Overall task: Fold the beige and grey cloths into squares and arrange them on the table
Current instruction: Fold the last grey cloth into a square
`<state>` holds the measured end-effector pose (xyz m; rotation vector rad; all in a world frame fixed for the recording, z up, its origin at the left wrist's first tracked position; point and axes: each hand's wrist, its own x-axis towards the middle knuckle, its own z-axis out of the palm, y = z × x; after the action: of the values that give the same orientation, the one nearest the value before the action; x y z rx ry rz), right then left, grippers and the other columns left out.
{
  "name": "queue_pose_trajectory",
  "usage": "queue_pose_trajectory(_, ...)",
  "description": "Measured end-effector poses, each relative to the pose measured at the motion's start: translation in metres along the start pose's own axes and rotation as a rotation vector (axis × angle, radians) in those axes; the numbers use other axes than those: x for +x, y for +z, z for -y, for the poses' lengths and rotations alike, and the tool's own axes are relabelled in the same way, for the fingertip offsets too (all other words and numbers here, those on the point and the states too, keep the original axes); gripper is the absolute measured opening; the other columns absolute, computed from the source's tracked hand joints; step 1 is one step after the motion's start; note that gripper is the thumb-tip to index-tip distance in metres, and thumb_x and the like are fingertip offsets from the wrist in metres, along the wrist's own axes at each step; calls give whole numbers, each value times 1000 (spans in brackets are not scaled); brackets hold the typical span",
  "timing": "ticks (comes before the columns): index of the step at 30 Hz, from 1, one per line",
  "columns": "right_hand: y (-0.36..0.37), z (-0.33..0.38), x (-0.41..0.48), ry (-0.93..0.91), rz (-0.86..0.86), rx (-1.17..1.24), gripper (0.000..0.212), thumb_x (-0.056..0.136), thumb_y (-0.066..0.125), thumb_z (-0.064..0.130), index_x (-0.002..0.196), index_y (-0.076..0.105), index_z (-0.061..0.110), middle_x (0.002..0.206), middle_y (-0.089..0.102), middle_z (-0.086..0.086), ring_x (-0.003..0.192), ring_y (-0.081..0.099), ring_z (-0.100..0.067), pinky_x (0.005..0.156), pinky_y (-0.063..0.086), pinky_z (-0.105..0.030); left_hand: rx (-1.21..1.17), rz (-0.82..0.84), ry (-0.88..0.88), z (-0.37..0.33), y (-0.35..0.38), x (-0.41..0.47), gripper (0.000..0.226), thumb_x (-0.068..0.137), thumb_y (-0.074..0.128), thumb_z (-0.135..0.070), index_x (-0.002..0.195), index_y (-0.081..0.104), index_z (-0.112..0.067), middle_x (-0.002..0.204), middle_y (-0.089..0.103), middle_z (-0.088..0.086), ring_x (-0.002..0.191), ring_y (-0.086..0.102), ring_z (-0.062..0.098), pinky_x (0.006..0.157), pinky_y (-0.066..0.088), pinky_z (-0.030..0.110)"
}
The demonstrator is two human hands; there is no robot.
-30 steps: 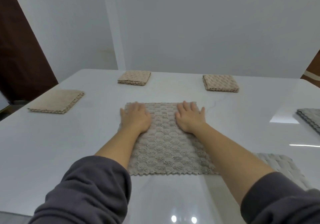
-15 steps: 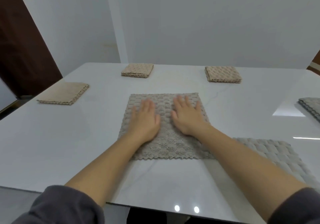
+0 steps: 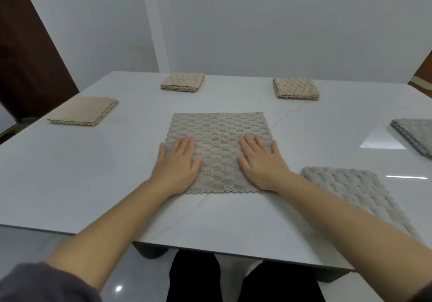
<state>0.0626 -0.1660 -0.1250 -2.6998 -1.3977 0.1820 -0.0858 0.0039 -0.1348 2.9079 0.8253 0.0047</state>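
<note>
A grey-beige textured cloth (image 3: 218,138) lies spread flat in the middle of the white table (image 3: 81,173). My left hand (image 3: 177,163) rests palm down on its near left part, fingers apart. On the near right part lies my right hand (image 3: 261,161), also flat and holding nothing. Three folded beige squares sit further off: one at the left (image 3: 84,112), one at the back centre (image 3: 182,82), one at the back right (image 3: 295,88). A folded grey square (image 3: 416,135) lies at the right edge. Another grey cloth (image 3: 348,189) lies flat beside my right forearm.
The table's near edge (image 3: 210,248) runs just in front of my legs. A white wall stands behind the table. A dark brown door (image 3: 25,51) is at the far left.
Both hands slid back toward me and apart over the cloth, from its far middle to its near corners. The camera pulled back, showing the table's near edge.
</note>
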Motion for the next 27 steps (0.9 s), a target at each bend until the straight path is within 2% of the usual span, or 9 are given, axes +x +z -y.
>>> queue_pose_trajectory(2,-9,-15,-11,51,-4,-46,61,103,14,43,156,3,15,164,-3,-1,150,-6,-21,119,-4,-53,-5,-60,9,20,-6,-9,67,101,15,-50,156,8,-12,164,5,2,150,3,16,120,-5,49)
queue_pose_trajectory(5,-23,-20,-29,-34,-77,-39,54,103,28,39,151,25,15,160,18,-2,148,14,-21,119,10,-47,-161,-288,293,32,-18,-30,51,92,35,-52,126,54,-19,126,54,-8,113,53,10,104,41,41)
queue_pose_trajectory(8,-36,-21,-46,-185,-151,63,34,95,50,41,124,52,22,118,51,7,109,48,-12,90,39,-27,-161,-256,509,33,-27,-50,26,84,53,-54,89,57,-28,86,51,-18,78,48,2,71,40,20)
queue_pose_trajectory(11,-37,-17,-60,-284,-102,71,29,83,62,49,102,50,30,95,48,15,88,44,-6,72,37,-23,-96,-196,571,34,-27,-58,22,85,56,-52,87,56,-31,85,50,-19,79,49,1,66,41,17)
queue_pose_trajectory(14,-32,-18,-62,-305,-108,34,25,82,61,37,102,49,31,100,49,15,96,47,-7,73,39,-24,-55,-251,560,35,-24,-59,9,86,61,-26,95,59,-27,91,54,-18,80,53,6,60,47,25)
queue_pose_trajectory(17,-30,-28,-59,-277,-106,16,31,80,55,13,108,51,27,105,51,14,101,48,-8,74,45,-29,-48,-263,507,41,-21,-56,26,80,64,-8,100,61,-25,97,56,-15,88,54,8,62,48,27)
queue_pose_trajectory(22,-34,-44,-53,-199,-148,151,21,79,53,4,91,59,20,87,56,10,85,55,-17,72,45,-34,-320,-228,289,55,-25,-54,12,86,67,-15,90,65,-27,88,62,-16,85,57,9,76,49,33)
queue_pose_trajectory(25,-48,-52,-47,-116,-148,319,9,83,59,8,78,62,14,73,62,-1,68,52,-14,62,38,-22,-576,-218,113,56,-34,-50,11,83,73,-18,80,68,-27,77,67,-11,72,59,11,68,44,20)
queue_pose_trajectory(27,-56,-58,-40,-62,-160,449,7,85,65,13,77,65,13,72,63,-4,64,49,-11,60,36,-22,-673,-230,42,58,-39,-40,8,82,74,-18,79,69,-23,73,67,-5,67,56,13,65,42,23)
